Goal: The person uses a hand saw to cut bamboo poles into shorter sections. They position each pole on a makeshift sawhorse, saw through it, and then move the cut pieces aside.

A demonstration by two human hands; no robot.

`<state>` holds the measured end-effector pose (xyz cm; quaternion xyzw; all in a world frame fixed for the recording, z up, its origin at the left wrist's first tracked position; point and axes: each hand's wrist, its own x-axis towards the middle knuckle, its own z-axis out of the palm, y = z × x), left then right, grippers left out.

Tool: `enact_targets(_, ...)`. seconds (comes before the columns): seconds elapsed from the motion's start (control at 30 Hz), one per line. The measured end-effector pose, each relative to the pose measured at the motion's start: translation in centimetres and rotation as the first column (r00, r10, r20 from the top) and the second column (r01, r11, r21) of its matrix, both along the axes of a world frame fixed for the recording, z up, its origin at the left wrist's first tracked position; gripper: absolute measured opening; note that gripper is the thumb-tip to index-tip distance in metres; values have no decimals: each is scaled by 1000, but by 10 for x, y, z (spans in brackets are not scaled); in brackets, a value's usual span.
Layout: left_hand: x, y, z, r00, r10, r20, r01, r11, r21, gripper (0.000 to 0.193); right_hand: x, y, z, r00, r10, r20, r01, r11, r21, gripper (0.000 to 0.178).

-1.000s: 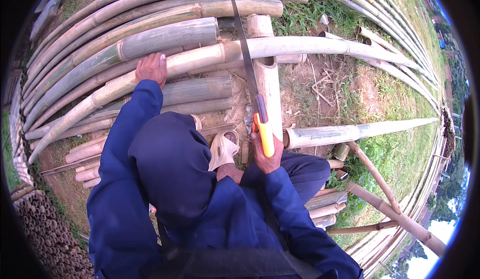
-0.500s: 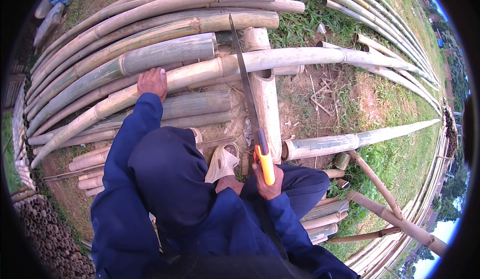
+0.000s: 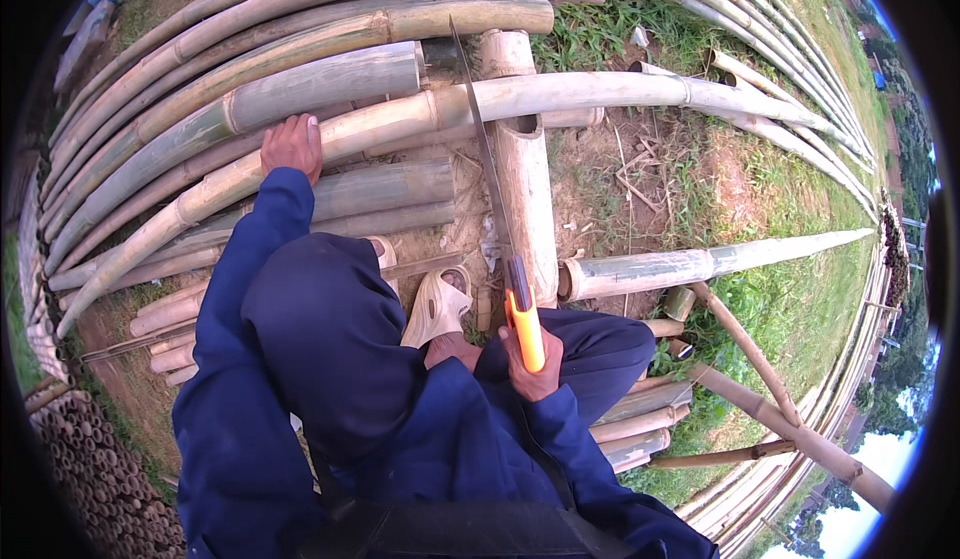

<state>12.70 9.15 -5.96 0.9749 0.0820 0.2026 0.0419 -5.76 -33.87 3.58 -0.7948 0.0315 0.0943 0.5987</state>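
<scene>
A long pale bamboo pole [image 3: 590,91] crosses in front of me and rests over a thick bamboo crosspiece [image 3: 525,189]. My left hand [image 3: 292,147] is closed over this pole, left of the saw, with the fingers bent over its far side. In my right hand [image 3: 535,369] is the orange handle of a hand saw [image 3: 490,164], near my bent knee. Its long dark blade points away from me and lies across the pole, just left of the crosspiece. Whether the teeth have entered the bamboo cannot be made out.
Several bamboo poles [image 3: 330,89] lie side by side at the left. Another pole [image 3: 690,267] stretches right over the grass, near a bamboo frame [image 3: 770,429]. My foot in a beige clog [image 3: 437,307] is close to the saw. Stacked cut bamboo [image 3: 105,479] stands at lower left.
The saw has been drawn slightly back toward me across the pole. My left hand keeps its place on the bamboo. The whole view has shifted a little.
</scene>
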Motion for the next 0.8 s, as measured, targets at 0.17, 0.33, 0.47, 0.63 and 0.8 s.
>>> enact_targets(0.17,1,-4,1,999,31,-26,-32,999,-8,29,19,6,-15,999,6,54,-6,1000,6,11)
enact_targets(0.33,2,0,-2,996,18,-83,-17,1000,10,33,101,42,-40,989,18,147,-27,998,58,14)
enact_targets(0.47,1,1,-5,999,2,-32,-3,1000,-12,31,8,-9,-9,999,46,-2,-46,998,-53,17)
enact_targets(0.63,1,-1,3,999,19,-25,-19,1000,3,30,1,-15,-13,998,57,0,-56,991,-125,11)
enact_targets(0.8,-4,-2,-2,999,2,-42,-3,1000,-12,30,83,33,-32,998,49,25,-50,999,22,13)
